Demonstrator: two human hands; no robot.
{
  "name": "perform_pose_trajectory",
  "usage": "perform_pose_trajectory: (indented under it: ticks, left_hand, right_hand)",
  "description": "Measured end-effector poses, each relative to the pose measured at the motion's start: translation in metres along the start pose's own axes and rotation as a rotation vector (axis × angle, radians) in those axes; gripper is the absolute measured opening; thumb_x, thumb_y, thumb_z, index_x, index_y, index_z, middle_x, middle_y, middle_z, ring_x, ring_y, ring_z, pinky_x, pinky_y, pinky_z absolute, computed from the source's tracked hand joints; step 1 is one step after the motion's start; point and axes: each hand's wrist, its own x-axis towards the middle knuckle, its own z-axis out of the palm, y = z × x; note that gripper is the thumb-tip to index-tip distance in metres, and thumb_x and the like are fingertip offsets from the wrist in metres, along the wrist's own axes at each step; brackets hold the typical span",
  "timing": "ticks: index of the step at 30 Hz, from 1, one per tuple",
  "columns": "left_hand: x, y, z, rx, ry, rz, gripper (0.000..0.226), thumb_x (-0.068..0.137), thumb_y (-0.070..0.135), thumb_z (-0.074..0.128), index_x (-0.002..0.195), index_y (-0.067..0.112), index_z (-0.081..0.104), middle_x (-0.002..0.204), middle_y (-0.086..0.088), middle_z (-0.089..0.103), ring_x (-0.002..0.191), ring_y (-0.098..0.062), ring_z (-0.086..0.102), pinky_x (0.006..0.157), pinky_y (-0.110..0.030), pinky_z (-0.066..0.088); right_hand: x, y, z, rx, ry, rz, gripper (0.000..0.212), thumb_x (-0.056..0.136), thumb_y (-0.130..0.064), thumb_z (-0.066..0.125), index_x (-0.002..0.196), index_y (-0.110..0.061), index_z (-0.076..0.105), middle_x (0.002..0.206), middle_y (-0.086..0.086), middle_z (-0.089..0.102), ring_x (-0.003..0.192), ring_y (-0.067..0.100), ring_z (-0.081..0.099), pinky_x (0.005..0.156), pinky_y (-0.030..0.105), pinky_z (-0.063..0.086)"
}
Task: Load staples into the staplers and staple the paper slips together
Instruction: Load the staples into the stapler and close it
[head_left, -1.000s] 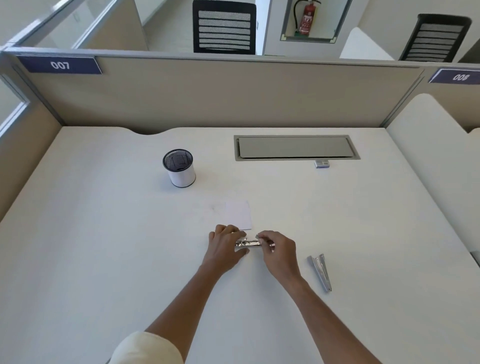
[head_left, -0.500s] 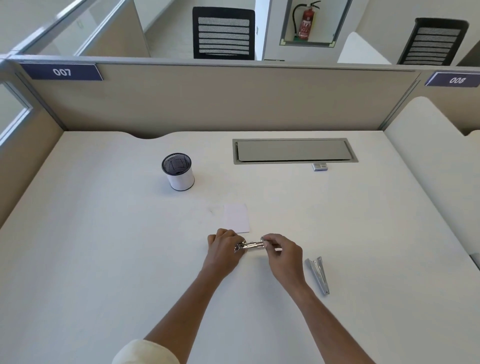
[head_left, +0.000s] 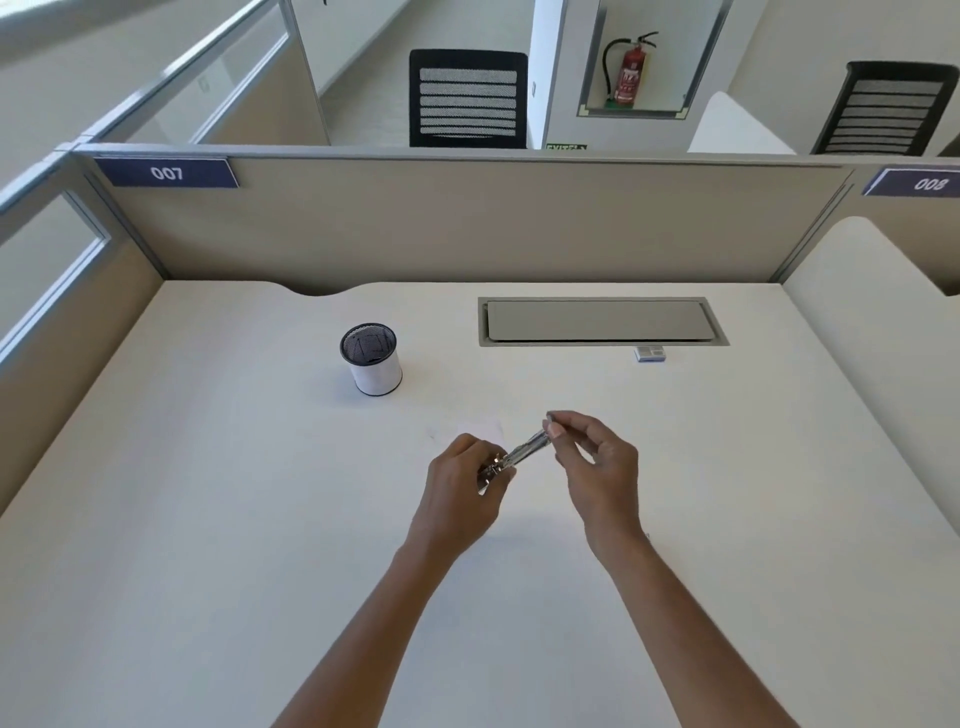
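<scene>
A small silver stapler (head_left: 525, 452) is held above the white desk (head_left: 208, 519) between both hands, slanting up to the right. My left hand (head_left: 460, 480) is closed around its lower near end. My right hand (head_left: 595, 460) pinches its upper far end with thumb and fingertips. A white paper slip (head_left: 485, 428) lies on the desk just beyond my hands, faint against the surface and partly covered by them. A small staple box (head_left: 649, 354) sits far right, by the cable hatch. The second stapler is hidden behind my right forearm.
A mesh pen cup (head_left: 371, 359) stands at the back left. A grey cable hatch (head_left: 597, 321) is set into the desk at the back right. Beige partition walls (head_left: 467, 223) close off the back and both sides.
The stapler has come up off the desk and its right end has swung upward. My right hand rose with it. The view tilted up, and the second stapler went out of sight.
</scene>
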Motion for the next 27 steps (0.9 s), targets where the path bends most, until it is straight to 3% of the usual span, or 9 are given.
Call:
perform_pose_trajectory:
  ticks: [3,6,9,12,15,18,20,24,27]
  left_hand:
    - [-0.005,0.018,-0.002,-0.028,0.058,-0.015,0.008,0.087,0.013,0.080,0.092,0.014,0.074,0.086,0.003,0.063,0.066,-0.013,0.063,0.066,-0.017,0.049]
    - [-0.012,0.034,-0.003,-0.057,0.103,-0.078,0.009,0.086,0.014,0.081,0.092,0.014,0.075,0.087,0.005,0.066,0.066,-0.011,0.064,0.066,-0.017,0.050]
    - [-0.018,0.044,-0.005,-0.190,0.101,-0.254,0.014,0.085,0.020,0.083,0.097,0.018,0.077,0.093,0.010,0.071,0.072,-0.008,0.069,0.065,-0.015,0.051]
    - [-0.021,0.052,-0.016,-0.442,-0.022,-0.487,0.040,0.078,0.036,0.088,0.114,0.029,0.072,0.107,0.018,0.075,0.083,-0.002,0.074,0.060,-0.019,0.056]
    - [-0.020,0.052,-0.027,-0.811,-0.223,-0.607,0.074,0.071,0.040,0.091,0.135,0.018,0.064,0.119,0.012,0.076,0.102,-0.016,0.077,0.087,-0.036,0.061]
    - [-0.019,0.053,-0.038,-1.110,-0.356,-0.625,0.052,0.089,0.037,0.080,0.130,0.007,0.069,0.124,-0.012,0.074,0.115,-0.032,0.071,0.093,-0.041,0.060]
    - [-0.018,0.054,-0.041,-1.197,-0.355,-0.646,0.041,0.096,0.036,0.069,0.122,0.004,0.073,0.127,-0.022,0.070,0.117,-0.036,0.070,0.093,-0.044,0.060]
    - [-0.018,0.058,-0.040,-1.211,-0.321,-0.665,0.034,0.096,0.026,0.065,0.118,0.002,0.075,0.122,-0.021,0.072,0.111,-0.035,0.073,0.088,-0.045,0.062]
    - [-0.021,0.060,-0.037,-1.234,-0.313,-0.666,0.030,0.096,0.022,0.066,0.117,0.002,0.076,0.116,-0.019,0.074,0.108,-0.035,0.073,0.085,-0.045,0.062]
  right_hand:
    - [0.004,-0.013,0.004,0.078,-0.038,0.053,0.014,0.092,-0.015,0.075,0.097,-0.027,0.081,0.101,-0.005,0.080,0.106,0.011,0.073,0.101,0.048,0.055]
    - [0.005,-0.022,0.006,0.171,-0.084,0.088,0.015,0.092,-0.007,0.075,0.098,-0.020,0.081,0.099,0.002,0.081,0.103,0.017,0.075,0.095,0.044,0.060]
    - [0.007,-0.028,0.006,0.164,-0.127,0.087,0.015,0.091,-0.006,0.075,0.098,-0.018,0.081,0.098,0.004,0.081,0.101,0.020,0.076,0.092,0.039,0.061]
    - [0.010,-0.036,0.005,0.144,-0.187,0.093,0.014,0.091,-0.007,0.075,0.097,-0.019,0.081,0.098,0.005,0.081,0.102,0.023,0.076,0.094,0.039,0.059]
    - [0.015,-0.047,0.002,0.161,-0.283,0.086,0.016,0.091,-0.004,0.074,0.097,-0.017,0.081,0.098,0.010,0.080,0.101,0.025,0.076,0.092,0.036,0.061]
    - [0.018,-0.056,0.001,0.180,-0.400,0.106,0.015,0.092,0.001,0.071,0.101,-0.009,0.079,0.096,0.015,0.080,0.096,0.024,0.076,0.087,0.033,0.062]
    - [0.020,-0.059,0.000,0.196,-0.448,0.136,0.015,0.093,0.002,0.069,0.105,-0.003,0.077,0.097,0.018,0.079,0.095,0.024,0.076,0.089,0.034,0.061]
    - [0.016,-0.063,0.003,0.280,-0.513,0.214,0.017,0.092,-0.004,0.071,0.108,-0.005,0.077,0.105,0.019,0.078,0.108,0.027,0.074,0.095,0.037,0.059]
    - [0.011,-0.065,0.003,0.444,-0.445,0.283,0.024,0.082,-0.012,0.078,0.106,-0.011,0.079,0.112,0.015,0.077,0.116,0.021,0.071,0.100,0.033,0.055]
